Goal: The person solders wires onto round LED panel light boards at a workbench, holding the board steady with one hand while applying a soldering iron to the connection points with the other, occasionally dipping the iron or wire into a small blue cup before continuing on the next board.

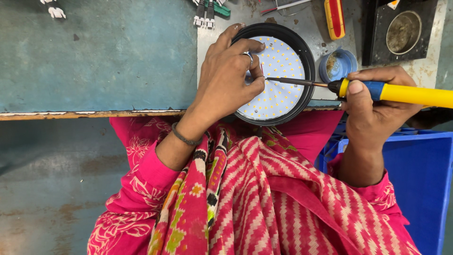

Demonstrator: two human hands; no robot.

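Observation:
A round black lamp housing (306, 52) with a white disc of many small yellow LED chips (283, 61) sits at the table's near edge. My left hand (226, 78) rests on its left side, fingers pinched together over the disc; whether they pinch a wire I cannot tell. My right hand (373, 104) grips a soldering iron (406, 93) with a yellow and blue handle. Its thin metal tip (288, 80) reaches left across the disc to my left fingertips.
A small blue tin (347, 59) stands right of the lamp. A black stand with a round metal cup (401, 30) is at the back right, a red-yellow tool (334, 16) beside it. A blue crate (420, 179) is at my right knee. Green-handled pliers (210, 12) lie at the back.

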